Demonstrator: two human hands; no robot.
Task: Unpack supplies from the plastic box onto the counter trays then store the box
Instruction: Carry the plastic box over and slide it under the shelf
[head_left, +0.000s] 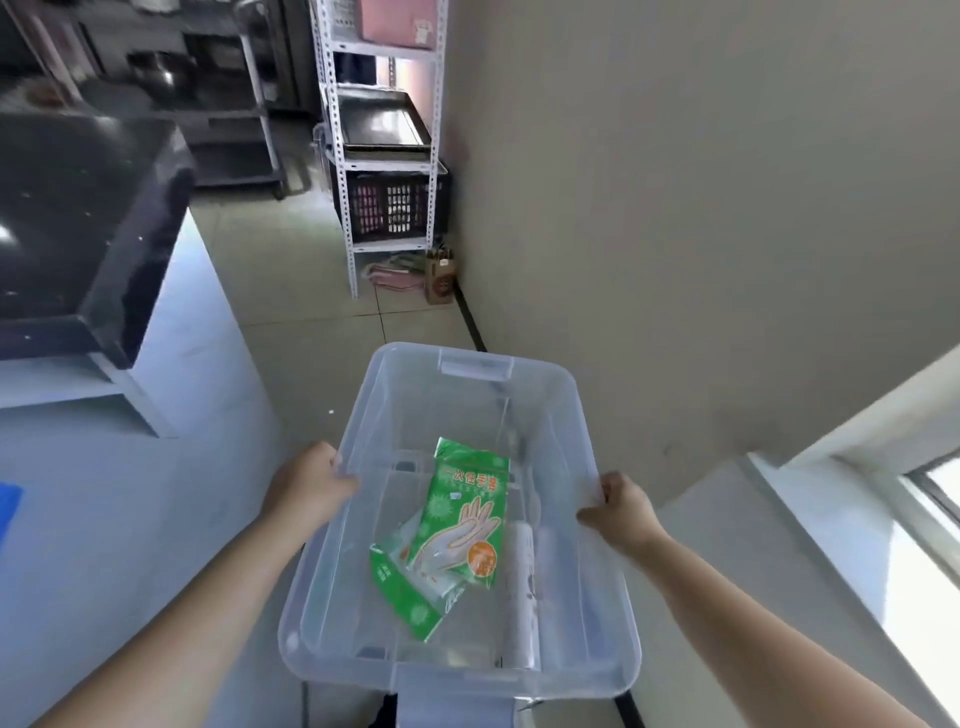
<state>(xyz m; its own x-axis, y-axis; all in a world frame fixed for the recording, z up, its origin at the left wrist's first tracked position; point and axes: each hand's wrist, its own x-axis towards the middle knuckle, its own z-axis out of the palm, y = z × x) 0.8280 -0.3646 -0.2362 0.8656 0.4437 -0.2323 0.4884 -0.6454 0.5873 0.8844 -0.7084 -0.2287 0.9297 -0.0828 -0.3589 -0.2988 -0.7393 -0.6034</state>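
I carry a clear plastic box in front of me, above the floor. My left hand grips its left rim and my right hand grips its right rim. Inside the box lie two green packets of disposable gloves, one partly on top of the other. A white roll lies along the right side of the box's floor, next to a clear roll.
A dark counter on a white base stands at the left. A white metal shelf rack holding dark trays and a black crate stands ahead against the wall. A brown paper bag sits on the tiled floor. A window sill is at the right.
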